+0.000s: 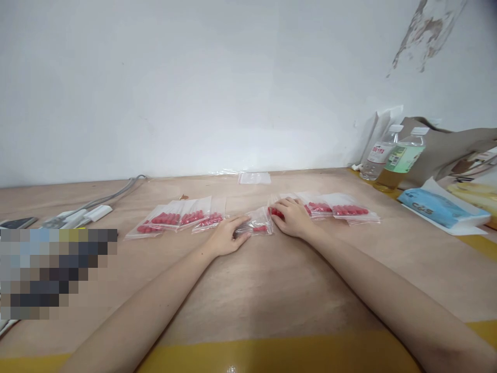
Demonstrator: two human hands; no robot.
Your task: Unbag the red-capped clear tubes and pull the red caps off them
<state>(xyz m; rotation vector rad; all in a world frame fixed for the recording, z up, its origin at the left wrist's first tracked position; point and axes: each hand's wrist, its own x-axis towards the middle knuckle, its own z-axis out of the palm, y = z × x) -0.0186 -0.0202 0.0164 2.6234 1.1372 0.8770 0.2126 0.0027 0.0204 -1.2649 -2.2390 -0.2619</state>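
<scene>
A clear plastic zip bag (pixel 256 223) with a few small red pieces (pixel 260 229) at its lower edge lies flat in the middle. My left hand (pixel 228 236) rests at this bag's left side, its thumb and fingers apart and touching the plastic. Just to the right, my right hand (pixel 292 216) lies palm down over another bag, fingers slightly bent and spread, fingertips by its red pieces (pixel 276 212). That bag is mostly covered by the hand. More bags of red pieces lie in a row on the left (pixel 166 217) and on the right (pixel 350 209).
A white sheet or empty bags (pixel 254 178) lie by the wall. At right stand two bottles (pixel 399 160), a blue tissue pack (pixel 442 204) and a grey-beige bag (pixel 454 145). White chargers and a cable (pixel 112 196) sit at left, beside a blurred-out area, on the wooden table (pixel 264 295).
</scene>
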